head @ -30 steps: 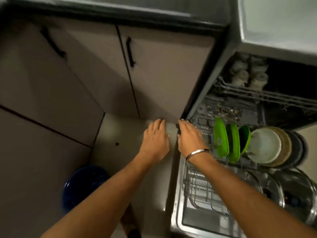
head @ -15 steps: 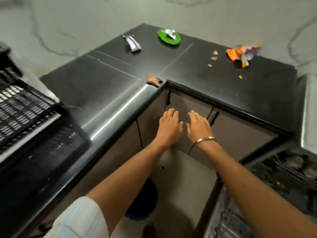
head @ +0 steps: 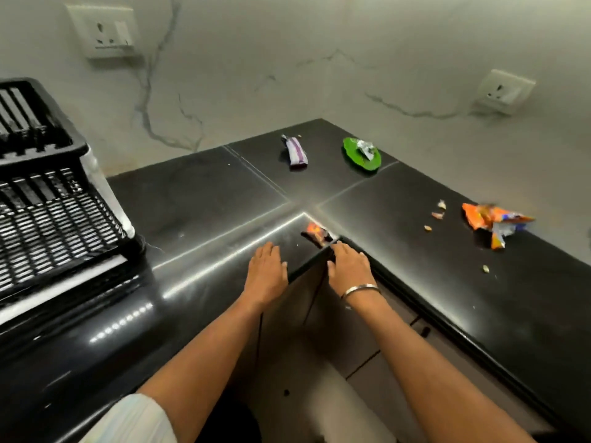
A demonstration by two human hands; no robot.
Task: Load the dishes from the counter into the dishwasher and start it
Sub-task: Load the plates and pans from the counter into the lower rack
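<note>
A small green plate with a crumpled foil wrapper on it lies on the black L-shaped counter near the back wall. My left hand is flat and empty over the counter's inner corner edge. My right hand, with a metal bangle on the wrist, is beside it, fingers extended, holding nothing. Both hands are well short of the green plate. The dishwasher is out of view.
A purple wrapper lies left of the plate. A small orange wrapper sits at the inner corner just beyond my hands. A torn orange packet and crumbs lie at right. A black dish rack stands at left. Cabinet doors are below.
The view has swung up from the open dishwasher and the floor to the counter. Both hands have risen from the dishwasher's edge to the counter's inner corner.
</note>
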